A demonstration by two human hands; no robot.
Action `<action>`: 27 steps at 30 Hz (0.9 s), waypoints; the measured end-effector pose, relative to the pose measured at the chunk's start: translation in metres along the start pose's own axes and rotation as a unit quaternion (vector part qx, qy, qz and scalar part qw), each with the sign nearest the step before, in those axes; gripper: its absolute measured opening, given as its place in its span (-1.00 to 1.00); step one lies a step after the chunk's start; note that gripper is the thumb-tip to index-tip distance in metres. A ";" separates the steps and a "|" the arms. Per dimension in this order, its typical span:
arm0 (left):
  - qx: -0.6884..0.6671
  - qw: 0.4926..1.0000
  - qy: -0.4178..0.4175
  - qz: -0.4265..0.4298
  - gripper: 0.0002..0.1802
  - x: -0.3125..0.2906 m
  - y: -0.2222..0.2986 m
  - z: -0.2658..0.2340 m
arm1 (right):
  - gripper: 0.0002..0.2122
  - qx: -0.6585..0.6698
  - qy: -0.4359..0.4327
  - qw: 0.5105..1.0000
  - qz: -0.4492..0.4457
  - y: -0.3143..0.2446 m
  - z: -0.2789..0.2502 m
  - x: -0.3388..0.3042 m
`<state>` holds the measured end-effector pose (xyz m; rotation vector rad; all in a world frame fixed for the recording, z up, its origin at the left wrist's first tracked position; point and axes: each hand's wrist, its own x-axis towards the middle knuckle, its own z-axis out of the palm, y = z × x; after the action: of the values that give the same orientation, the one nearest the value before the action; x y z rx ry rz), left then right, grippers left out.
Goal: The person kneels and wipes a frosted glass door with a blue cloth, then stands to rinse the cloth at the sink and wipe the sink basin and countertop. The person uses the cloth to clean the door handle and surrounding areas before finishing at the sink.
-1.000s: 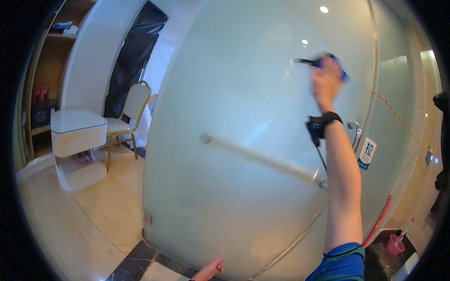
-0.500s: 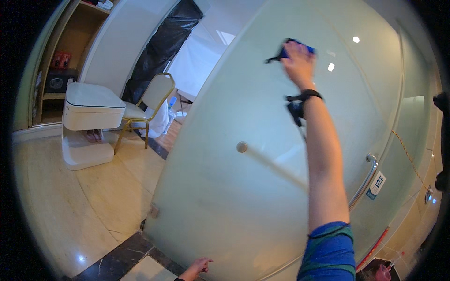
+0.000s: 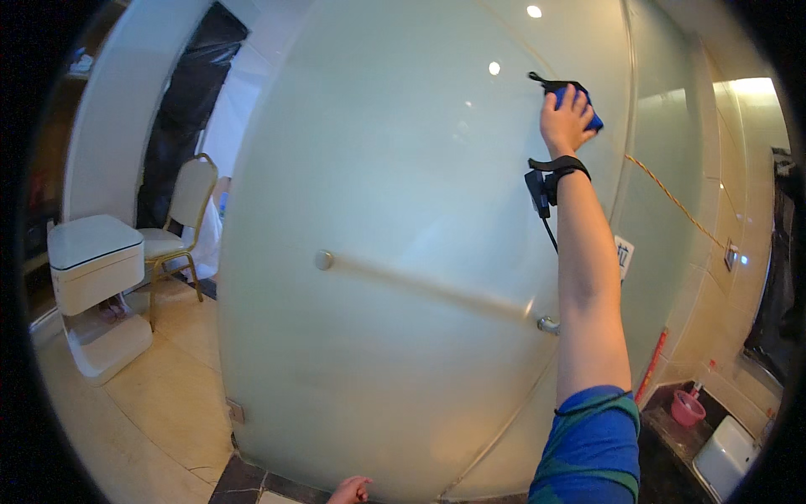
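High up, my right hand (image 3: 571, 119) presses a blue cloth with black edging (image 3: 591, 123) against a large frosted glass door (image 3: 420, 185). The fingers are spread over the cloth, and a black loop sticks out from its upper left. Around my right wrist is a black strap (image 3: 573, 168) with a small black device and a cable. At the bottom edge, my left hand (image 3: 351, 490) shows only in part, low in front of the glass. Its fingers are curled in, and nothing shows in them.
A metal door handle (image 3: 547, 325) is partly behind my forearm. To the right, a yellow cord (image 3: 676, 202) runs to the tiled wall. A pink cup (image 3: 688, 408) and a white basin (image 3: 727, 458) stand lower right. On the left are a white cabinet (image 3: 96, 252) and a gold-framed chair (image 3: 195, 193).
My right hand has wiped the cloth rightward across the glass, toward the door's vertical edge. The view has turned right, bringing the basin into sight. My left hand stays low.
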<state>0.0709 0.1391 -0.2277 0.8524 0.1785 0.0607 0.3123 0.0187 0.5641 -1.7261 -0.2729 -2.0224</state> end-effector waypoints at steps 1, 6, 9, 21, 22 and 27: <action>-0.043 0.997 0.012 -0.063 -0.84 0.006 -0.010 -0.007 | -0.44 -0.018 -0.012 0.998 0.065 0.020 -0.006 -0.006; 0.001 0.998 0.014 -0.067 -0.80 0.031 -0.031 -0.015 | -0.41 -0.025 0.004 0.989 0.144 0.077 -0.030 -0.024; -0.016 0.994 -0.004 -0.108 -0.74 0.029 -0.034 -0.017 | -0.42 -0.045 -0.008 0.986 0.161 0.068 -0.030 -0.032; 0.029 0.992 -0.048 -0.114 -0.75 0.049 -0.037 0.022 | -0.38 0.219 -0.289 0.815 -0.452 -0.045 -0.098 -0.344; 0.043 0.991 -0.056 -0.111 -0.75 0.046 -0.039 0.028 | -0.38 0.223 -0.326 0.789 -0.470 -0.034 -0.103 -0.343; 0.081 0.989 -0.088 -0.090 -0.73 0.039 -0.030 0.058 | -0.46 0.100 -0.106 0.939 -0.312 0.029 -0.079 -0.208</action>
<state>0.1193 0.0810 -0.2184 0.9948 0.0948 -0.1997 0.2780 0.0045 0.3434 -1.8778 -1.1857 -2.1040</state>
